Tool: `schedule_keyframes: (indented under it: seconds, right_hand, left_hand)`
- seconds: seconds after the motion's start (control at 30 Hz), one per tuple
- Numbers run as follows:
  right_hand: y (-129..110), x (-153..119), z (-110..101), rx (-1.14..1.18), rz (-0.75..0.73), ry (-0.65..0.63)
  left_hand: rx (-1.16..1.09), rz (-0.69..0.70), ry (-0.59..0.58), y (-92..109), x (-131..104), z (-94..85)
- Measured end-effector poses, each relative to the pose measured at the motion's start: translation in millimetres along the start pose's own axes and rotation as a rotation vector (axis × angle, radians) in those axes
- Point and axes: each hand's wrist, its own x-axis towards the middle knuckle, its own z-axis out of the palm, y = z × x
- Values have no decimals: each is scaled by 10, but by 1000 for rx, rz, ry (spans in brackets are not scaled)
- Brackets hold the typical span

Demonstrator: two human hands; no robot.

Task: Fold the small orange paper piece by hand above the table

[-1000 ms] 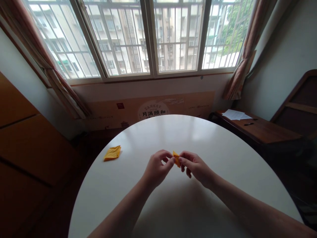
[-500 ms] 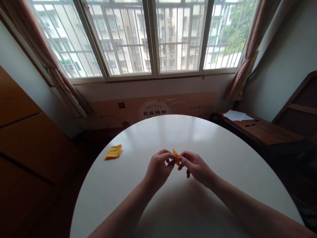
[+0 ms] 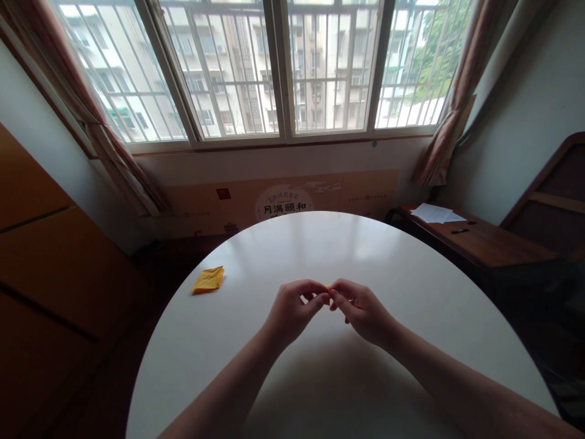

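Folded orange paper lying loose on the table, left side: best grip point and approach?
The folded orange paper lies flat on the white table, clear of both hands, which pinch a smaller orange piece. Probably best to come from the person's side with the left hand and pinch the near edge or a corner that seems slightly raised; a flat sheet offers no top grip.

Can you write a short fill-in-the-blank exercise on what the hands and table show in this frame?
1. The left hand and right hand pinch a small piece of ____ paper between their fingertips.
2. A second folded paper lies on the round white table on the person's ____ side.
3. On the wooden desk by the wall lie white sheets and a ____.

Missing words: orange; left; pen
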Motion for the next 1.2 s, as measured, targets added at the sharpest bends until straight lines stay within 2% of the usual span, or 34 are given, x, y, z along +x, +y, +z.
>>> schedule_keyframes:
  seconds: [0.13, 0.33, 0.67, 1.0, 1.2]
  right_hand:
    - [-28, -8, -32, -67, -20, 5]
    - [-51, -10, -45, -112, -72, 11]
    - [-79, -9, -57, -140, -115, 16]
    - [-42, -16, -44, -94, -20, -2]
    - [-56, -21, -51, -87, -31, -9]
  left_hand:
    - [-169, -101, -57, 21, 21, -10]
    - [-287, -193, -87, 14, 23, -6]
    - [-297, -209, -88, 7, 24, -5]
    - [-308, -215, -98, -17, 28, -2]
    - [-321, -227, -108, -20, 31, 1]
